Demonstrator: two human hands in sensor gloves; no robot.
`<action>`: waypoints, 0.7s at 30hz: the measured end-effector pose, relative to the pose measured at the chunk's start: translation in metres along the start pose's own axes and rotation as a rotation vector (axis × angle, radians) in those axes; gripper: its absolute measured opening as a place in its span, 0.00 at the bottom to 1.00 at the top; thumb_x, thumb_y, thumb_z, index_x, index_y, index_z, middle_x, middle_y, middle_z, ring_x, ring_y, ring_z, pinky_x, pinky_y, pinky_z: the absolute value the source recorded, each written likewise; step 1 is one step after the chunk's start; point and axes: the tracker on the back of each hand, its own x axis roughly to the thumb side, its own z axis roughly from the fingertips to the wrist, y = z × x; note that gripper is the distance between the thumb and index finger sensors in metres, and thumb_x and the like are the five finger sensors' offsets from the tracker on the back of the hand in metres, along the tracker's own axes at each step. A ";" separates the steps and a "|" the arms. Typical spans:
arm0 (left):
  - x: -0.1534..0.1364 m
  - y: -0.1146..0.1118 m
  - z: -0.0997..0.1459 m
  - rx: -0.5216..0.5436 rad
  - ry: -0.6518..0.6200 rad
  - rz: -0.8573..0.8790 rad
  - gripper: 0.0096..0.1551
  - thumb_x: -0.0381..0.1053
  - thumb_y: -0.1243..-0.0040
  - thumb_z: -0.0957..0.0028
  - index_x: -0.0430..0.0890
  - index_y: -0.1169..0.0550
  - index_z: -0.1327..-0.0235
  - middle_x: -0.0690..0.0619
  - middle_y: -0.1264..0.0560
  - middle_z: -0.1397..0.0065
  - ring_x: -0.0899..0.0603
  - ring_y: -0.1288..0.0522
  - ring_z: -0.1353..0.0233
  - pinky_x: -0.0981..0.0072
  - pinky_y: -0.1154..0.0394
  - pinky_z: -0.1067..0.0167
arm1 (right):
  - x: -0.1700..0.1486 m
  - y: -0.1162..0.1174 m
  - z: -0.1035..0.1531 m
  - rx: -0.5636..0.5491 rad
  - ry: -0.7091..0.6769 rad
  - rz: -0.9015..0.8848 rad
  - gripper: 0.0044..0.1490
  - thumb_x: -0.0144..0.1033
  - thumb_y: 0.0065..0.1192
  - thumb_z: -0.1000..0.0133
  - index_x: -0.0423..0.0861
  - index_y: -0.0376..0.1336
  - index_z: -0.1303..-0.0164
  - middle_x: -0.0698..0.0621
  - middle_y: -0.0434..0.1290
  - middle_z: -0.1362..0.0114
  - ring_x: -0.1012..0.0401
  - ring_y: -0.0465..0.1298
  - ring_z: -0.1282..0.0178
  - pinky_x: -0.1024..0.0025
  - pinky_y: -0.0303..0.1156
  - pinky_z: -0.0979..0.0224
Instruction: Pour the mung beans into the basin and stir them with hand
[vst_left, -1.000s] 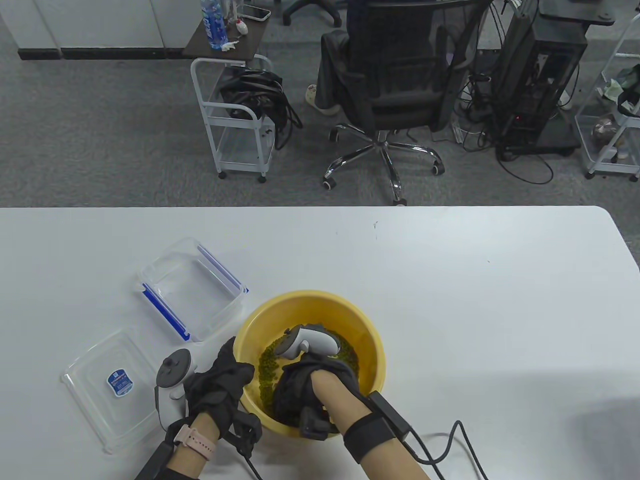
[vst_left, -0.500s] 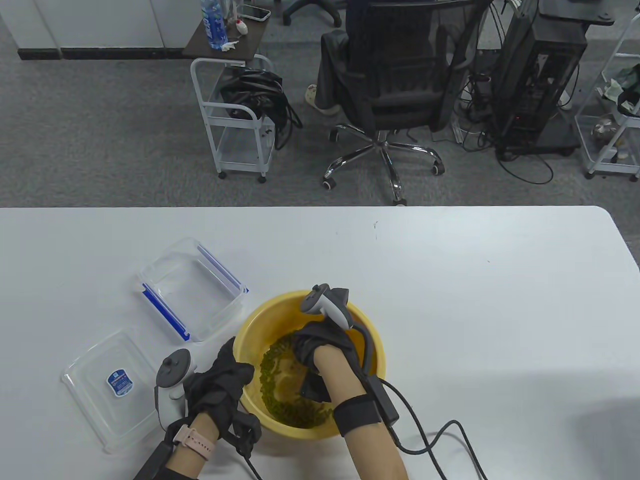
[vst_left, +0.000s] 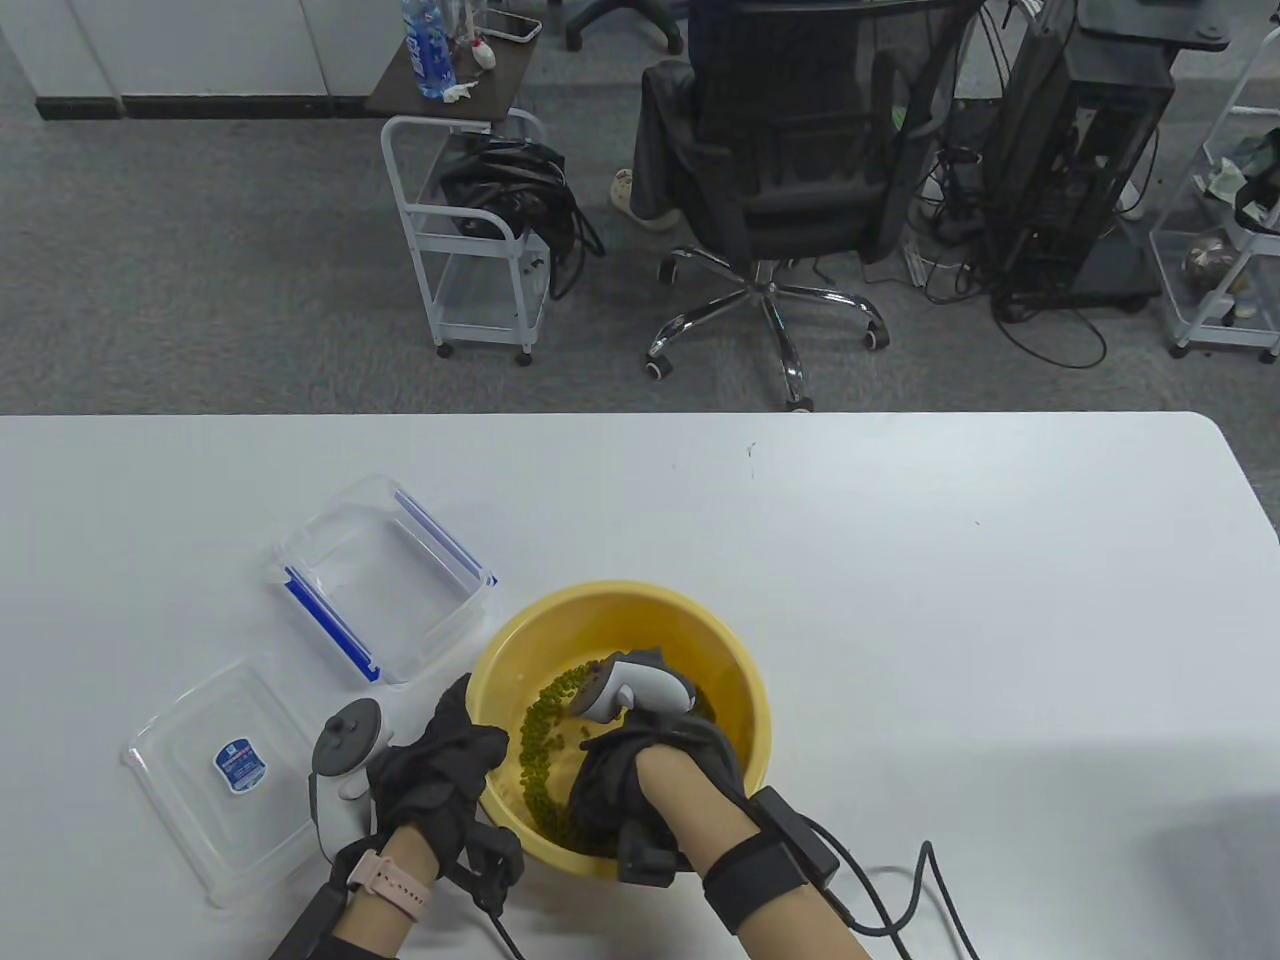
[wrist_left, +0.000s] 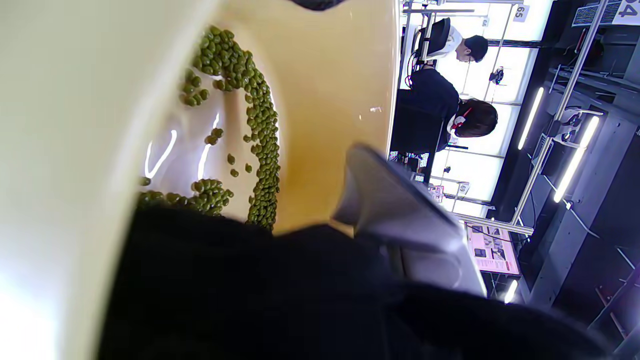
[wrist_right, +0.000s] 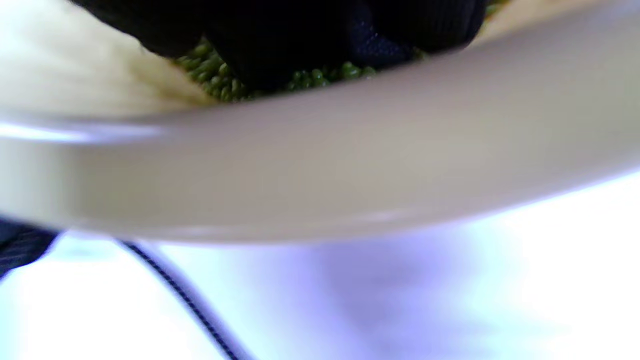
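**Stirring mung beans in a yellow basin**

Right hand (vst_left: 640, 790) down inside the yellow basin (vst_left: 735, 665), at its near side, fingers (wrist_right: 280, 30) buried among the mung beans (vst_left: 540, 735); whether curled or straight could not be told. Left hand (vst_left: 440, 765) clasped over the basin's near-left rim, steadying it. Beans swept into a green arc along the left of the basin floor, with bare yellow patches between. Just left of the basin, the emptied clear container (vst_left: 385, 575) with blue clips; nearer and further left, its lid (vst_left: 225, 765) flat on the white table (vst_left: 950, 600).

To stir well, probably best done with slow circles, fingertips low against the floor, rim held firm, beans kept off the walls to avoid spills.

Compared with half a second earlier: right hand drawn back from the far-right side to the near edge, tracker (vst_left: 630, 685) tipped lower. Left hand, container and lid unmoved.
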 end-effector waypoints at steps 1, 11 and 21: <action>0.000 0.000 0.000 -0.001 0.000 0.000 0.43 0.30 0.50 0.49 0.38 0.53 0.23 0.32 0.54 0.22 0.24 0.52 0.24 0.33 0.46 0.32 | 0.005 -0.001 -0.001 0.015 -0.031 -0.024 0.32 0.49 0.51 0.54 0.51 0.55 0.40 0.48 0.49 0.31 0.49 0.56 0.34 0.52 0.56 0.30; 0.000 0.000 0.000 -0.003 -0.001 0.001 0.42 0.30 0.50 0.49 0.38 0.53 0.23 0.32 0.54 0.22 0.24 0.52 0.24 0.33 0.46 0.32 | 0.017 -0.056 -0.002 -0.397 0.067 -0.251 0.34 0.51 0.49 0.53 0.62 0.45 0.37 0.64 0.34 0.26 0.57 0.38 0.26 0.59 0.39 0.21; 0.000 0.000 0.001 0.003 -0.001 0.006 0.42 0.29 0.49 0.49 0.37 0.53 0.23 0.32 0.54 0.22 0.24 0.52 0.24 0.33 0.46 0.32 | -0.035 -0.057 0.020 -0.396 0.219 -0.130 0.33 0.49 0.50 0.53 0.53 0.50 0.39 0.48 0.45 0.29 0.48 0.49 0.30 0.52 0.51 0.27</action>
